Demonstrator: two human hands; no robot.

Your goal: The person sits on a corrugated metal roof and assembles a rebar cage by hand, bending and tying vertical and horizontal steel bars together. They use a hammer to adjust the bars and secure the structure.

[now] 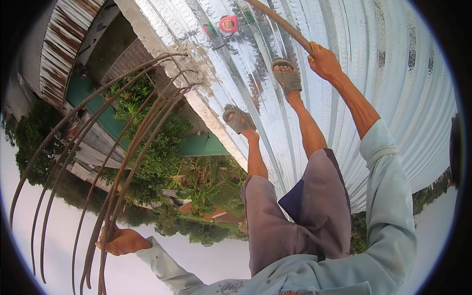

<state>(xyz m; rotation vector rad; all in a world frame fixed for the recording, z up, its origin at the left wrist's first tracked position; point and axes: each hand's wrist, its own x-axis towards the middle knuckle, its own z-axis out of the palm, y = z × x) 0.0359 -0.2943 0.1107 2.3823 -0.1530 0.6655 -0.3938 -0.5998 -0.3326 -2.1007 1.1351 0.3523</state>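
Observation:
My left hand is closed around one or more of the ribbed steel rebars, which rise from the concrete wall top and curve away to the left. My right hand is wrapped around the lower end of a brown stick that runs up out of view at the top; the stick looks wooden. A red tape measure lies on the shiny metal roofing, to the left of the stick. My sandalled feet stand on the roofing below it.
Ribbed metal roofing sheets spread under me and to the right. Along the left runs the rough concrete wall edge, with a drop beyond it to trees and a green roof. A rusty roof stands at upper left.

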